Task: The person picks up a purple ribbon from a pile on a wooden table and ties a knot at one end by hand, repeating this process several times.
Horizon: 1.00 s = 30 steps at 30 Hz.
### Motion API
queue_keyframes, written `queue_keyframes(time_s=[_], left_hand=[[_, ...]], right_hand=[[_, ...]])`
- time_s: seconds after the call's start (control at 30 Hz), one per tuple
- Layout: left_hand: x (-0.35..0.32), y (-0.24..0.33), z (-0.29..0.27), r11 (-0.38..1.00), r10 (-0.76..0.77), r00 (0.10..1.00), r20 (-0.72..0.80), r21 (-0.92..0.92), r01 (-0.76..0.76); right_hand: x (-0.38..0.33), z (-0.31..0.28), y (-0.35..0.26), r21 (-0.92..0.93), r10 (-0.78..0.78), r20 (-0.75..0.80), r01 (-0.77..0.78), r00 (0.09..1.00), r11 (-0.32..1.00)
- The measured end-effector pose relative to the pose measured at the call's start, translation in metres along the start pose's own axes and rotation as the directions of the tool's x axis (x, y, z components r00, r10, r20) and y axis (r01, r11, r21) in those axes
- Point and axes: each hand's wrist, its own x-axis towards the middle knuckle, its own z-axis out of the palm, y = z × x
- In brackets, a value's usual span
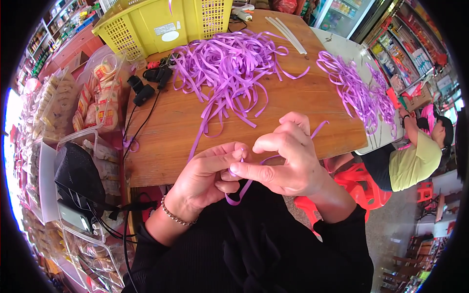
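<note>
Just over the near edge of the wooden table (303, 97), both hands work on a narrow purple ribbon (238, 199). My left hand (202, 171), with a beaded bracelet at its wrist, pinches the ribbon between thumb and fingertips. Close against it, my right hand (290, 158) is closed on the same ribbon, its thumb pointing at the left fingertips. A loop hangs below the hands, and one tail shows beyond the right knuckles. What lies right between the fingertips is too small to make out. Further back spreads a tangled heap of purple ribbons (234, 63).
Behind the heap stands a yellow plastic crate (141, 27); white sticks (288, 35) lie to its right. A second ribbon pile (356, 93) rests on a white table, beside a person in a yellow shirt (415, 166). Red stools (361, 183) and, left, packed plastic boxes (102, 93) flank the table.
</note>
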Motion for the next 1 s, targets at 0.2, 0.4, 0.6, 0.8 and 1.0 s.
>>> queue_keyframes(time_s=[0.2,0.4,0.6,0.8,1.0], left_hand=[[0.001,-0.001,0.000,0.997,-0.069,0.998,-0.016,-0.032,0.068],[0.001,0.000,-0.005,0.988,-0.139,0.986,0.096,-0.054,0.145],[-0.001,-0.004,0.000,0.993,-0.118,0.990,0.076,-0.004,0.119],[-0.011,-0.012,0.018,0.981,0.063,0.998,0.012,0.184,-0.064],[-0.009,-0.030,0.018,0.348,0.697,0.692,0.189,0.754,-0.557]], right_hand=[[0.003,0.003,0.002,-0.067,-0.111,0.027,0.113,0.993,0.991],[0.004,-0.001,0.008,-0.046,-0.181,0.036,0.183,0.983,0.982],[0.009,-0.008,0.004,0.238,0.018,0.134,-0.050,0.991,0.970],[0.009,-0.011,0.002,0.544,0.181,0.282,-0.312,0.942,0.779],[0.012,-0.016,-0.022,0.729,0.470,0.526,-0.661,0.709,0.181]])
